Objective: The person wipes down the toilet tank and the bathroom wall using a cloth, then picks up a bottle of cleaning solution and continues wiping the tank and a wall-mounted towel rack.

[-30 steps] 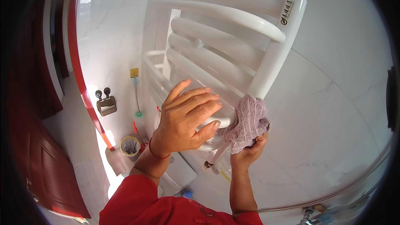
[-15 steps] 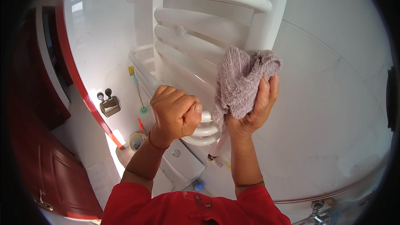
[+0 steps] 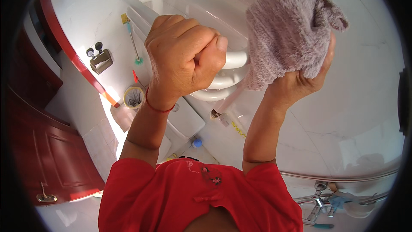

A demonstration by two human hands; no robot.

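Note:
My left hand (image 3: 184,56) is closed in a fist, thumb folded over the fingers, in front of the lower bars of a white towel rack (image 3: 234,60). Whatever those fingers hold, if anything, is hidden. To its right, my right hand (image 3: 300,85) grips a fluffy greyish-mauve cloth (image 3: 287,30) from below. The cloth is bunched over the palm, covers most of the fingers, and overlaps the rack's right upright. Whether it touches the rack, I cannot tell.
A wall-mounted holder (image 3: 101,61), a brush (image 3: 134,45) and a lined bin (image 3: 134,97) are at left. Below the rack lies a white toilet tank (image 3: 186,118). A red door (image 3: 51,154) stands lower left, a shower tap (image 3: 317,199) lower right.
The view has shifted, so the rack sits higher in the picture. Both hands appear larger and higher. The cloth has moved up and right, away from my left fist.

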